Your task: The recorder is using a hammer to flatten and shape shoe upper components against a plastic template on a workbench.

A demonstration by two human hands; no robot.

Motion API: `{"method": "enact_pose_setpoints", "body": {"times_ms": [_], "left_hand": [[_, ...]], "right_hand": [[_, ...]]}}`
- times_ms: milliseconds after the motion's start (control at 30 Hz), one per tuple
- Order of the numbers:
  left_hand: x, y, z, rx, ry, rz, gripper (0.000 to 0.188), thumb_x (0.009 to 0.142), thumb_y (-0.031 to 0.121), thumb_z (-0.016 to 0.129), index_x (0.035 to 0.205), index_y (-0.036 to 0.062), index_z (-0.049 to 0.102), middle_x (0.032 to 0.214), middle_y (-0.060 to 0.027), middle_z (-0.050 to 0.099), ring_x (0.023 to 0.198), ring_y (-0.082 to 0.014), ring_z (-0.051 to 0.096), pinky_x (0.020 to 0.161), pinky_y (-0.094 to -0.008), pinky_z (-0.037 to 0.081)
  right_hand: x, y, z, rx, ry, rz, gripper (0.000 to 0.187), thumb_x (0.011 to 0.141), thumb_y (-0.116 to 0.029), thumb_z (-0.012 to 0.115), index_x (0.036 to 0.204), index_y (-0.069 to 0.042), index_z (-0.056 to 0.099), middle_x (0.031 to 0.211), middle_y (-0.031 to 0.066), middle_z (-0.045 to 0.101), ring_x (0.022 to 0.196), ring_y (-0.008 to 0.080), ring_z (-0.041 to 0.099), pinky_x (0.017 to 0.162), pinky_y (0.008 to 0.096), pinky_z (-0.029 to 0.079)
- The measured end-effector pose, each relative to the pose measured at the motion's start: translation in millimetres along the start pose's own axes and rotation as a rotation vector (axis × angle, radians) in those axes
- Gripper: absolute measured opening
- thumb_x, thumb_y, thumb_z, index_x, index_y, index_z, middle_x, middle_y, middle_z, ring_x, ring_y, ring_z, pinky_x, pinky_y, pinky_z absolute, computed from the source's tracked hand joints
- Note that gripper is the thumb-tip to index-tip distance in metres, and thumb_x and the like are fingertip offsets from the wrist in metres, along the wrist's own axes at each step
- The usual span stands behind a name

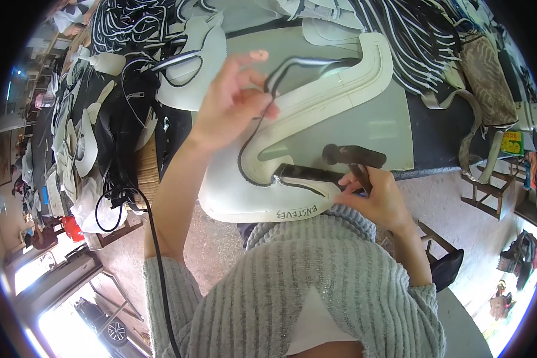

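A curved white panel (244, 194), shaped like an S, lies across the table edge in front of me. Dark trim runs along its inner curve and rises to my left hand (235, 104), which pinches the loose black-and-white strip (301, 61) above the panel. In my right hand (379, 200) is a hammer (355, 156), its dark head raised over the panel's lower right end. A flat black piece (307, 177) with a pale edge rests on that end, beside my right fingers. What those fingertips touch beneath the hammer handle is partly hidden.
A grey-green board (394, 134) covers the table under the panel. Bundles of striped strips (409, 48) hang at the far right, more at the far left. A white bottle (107, 63) lies left. A black cable (155, 250) runs past my left arm. Wooden stools (489, 194) stand right.
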State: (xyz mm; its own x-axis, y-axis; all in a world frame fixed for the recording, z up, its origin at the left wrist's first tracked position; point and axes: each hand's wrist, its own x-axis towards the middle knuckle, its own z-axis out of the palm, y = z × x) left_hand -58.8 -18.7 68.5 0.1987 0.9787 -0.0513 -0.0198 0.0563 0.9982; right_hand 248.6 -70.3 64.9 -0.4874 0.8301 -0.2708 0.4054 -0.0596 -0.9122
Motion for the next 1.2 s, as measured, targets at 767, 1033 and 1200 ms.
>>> {"method": "enact_pose_setpoints", "body": {"times_ms": [767,1033,1200], "left_hand": [[6,27,-13,0.797,0.603,0.925,0.046,0.09,-0.013,0.058,0.131,-0.0003,0.044,0.105,-0.0091,0.064,0.07,-0.0069,0.058,0.054,-0.0192,0.044],[11,73,-11,0.913,0.683,1.095,0.042,0.075,-0.018,0.057,0.107,0.0071,0.065,0.103,-0.011,0.067,0.076,-0.0253,0.067,0.061,-0.0299,0.054],[30,82,-114,0.794,1.231,0.688,0.022,0.091,-0.004,0.058,0.113,-0.0008,0.061,0.082,-0.0109,0.059,0.056,-0.0129,0.05,0.052,-0.0273,0.041]], "right_hand": [[69,-64,7,0.218,-0.306,-0.051,0.027,0.081,-0.006,0.075,0.093,-0.004,0.051,0.078,0.0011,0.059,0.066,0.008,0.054,0.059,0.025,0.044],[76,-95,-37,0.523,0.031,-0.421,0.033,0.09,-0.021,0.073,0.093,-0.006,0.043,0.101,0.0226,0.068,0.049,0.0004,0.036,0.039,0.0158,0.022],[77,-66,-25,0.498,-0.019,-0.142,0.02,0.092,-0.01,0.064,0.093,-0.006,0.045,0.097,0.021,0.067,0.046,0.0009,0.038,0.039,0.017,0.027]]}}
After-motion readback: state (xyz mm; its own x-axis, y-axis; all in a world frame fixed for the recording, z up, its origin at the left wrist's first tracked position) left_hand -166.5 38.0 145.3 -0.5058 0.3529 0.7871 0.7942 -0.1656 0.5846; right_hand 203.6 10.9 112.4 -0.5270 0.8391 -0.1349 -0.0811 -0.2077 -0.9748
